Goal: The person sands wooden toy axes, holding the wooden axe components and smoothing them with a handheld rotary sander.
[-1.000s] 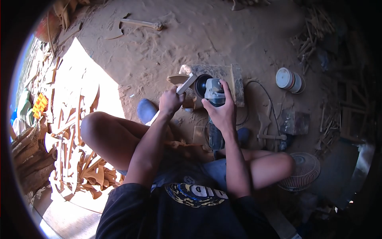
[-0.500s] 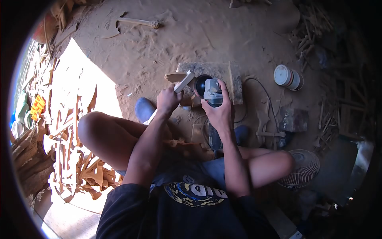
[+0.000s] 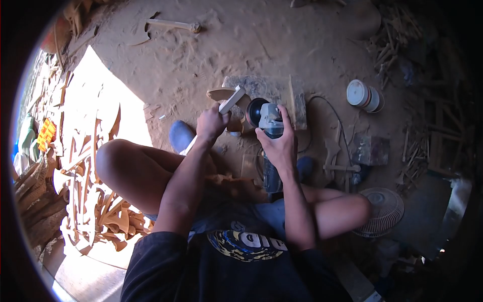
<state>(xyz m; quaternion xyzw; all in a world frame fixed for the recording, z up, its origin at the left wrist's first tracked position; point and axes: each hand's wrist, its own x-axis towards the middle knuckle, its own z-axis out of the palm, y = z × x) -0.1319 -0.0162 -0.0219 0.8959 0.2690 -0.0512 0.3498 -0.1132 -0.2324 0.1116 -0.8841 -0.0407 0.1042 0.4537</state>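
My left hand [image 3: 213,124] is wrapped round the handle of a pale wooden axe-shaped piece [image 3: 232,99], whose curved blade-like part reaches left and right past the handle's top. My right hand [image 3: 279,143] grips the head of a power grinder [image 3: 272,173], thumb on one side and fingers on the other. The grinder's round dark disc [image 3: 255,111] faces the wooden piece, close to its right end; whether they touch I cannot tell. Beneath both lies a worn block [image 3: 264,86] on the dirt floor.
Another axe-shaped piece [image 3: 173,25] lies on the ground ahead. Many wooden pieces [image 3: 90,201] are heaped at the left. To the right are a white bucket [image 3: 357,93], a black cable [image 3: 336,114], a dark box [image 3: 371,150] and a fan [image 3: 381,211].
The wooden piece in my left hand has shifted slightly left and its blade part shows more. The grinder's disc is turned a little more towards it.
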